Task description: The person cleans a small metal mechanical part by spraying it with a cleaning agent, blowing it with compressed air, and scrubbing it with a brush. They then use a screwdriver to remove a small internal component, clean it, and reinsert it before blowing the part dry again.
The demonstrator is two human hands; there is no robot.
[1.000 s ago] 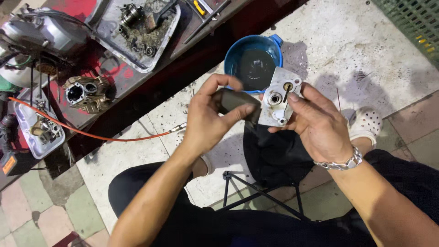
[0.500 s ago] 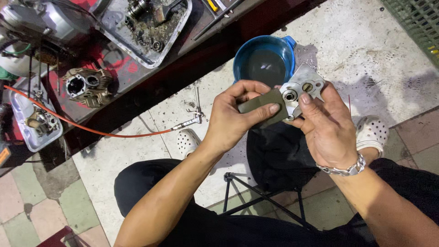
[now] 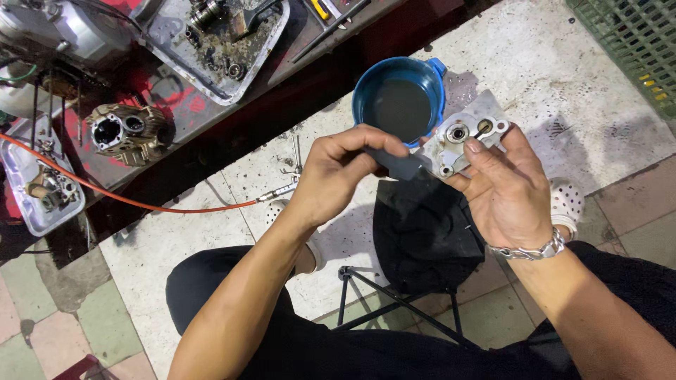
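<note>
A grey metal cover plate (image 3: 467, 141) was gripped steady by the right hand (image 3: 505, 188) while a dark abrasive block (image 3: 400, 165), pinched in the left hand (image 3: 336, 176), was pressed against its edge above the blue basin (image 3: 400, 102).

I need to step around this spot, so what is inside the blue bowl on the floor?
The blue bowl holds a dark liquid that fills most of it. Its near rim is partly covered by the left hand and the metal plate held in the right hand. The bottom cannot be seen.

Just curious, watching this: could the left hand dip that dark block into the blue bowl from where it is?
Probably yes. The left hand holds the dark block just beside the blue bowl, whose top is open, and nothing lies between them. The right hand with the metal part is off to the side.
</note>
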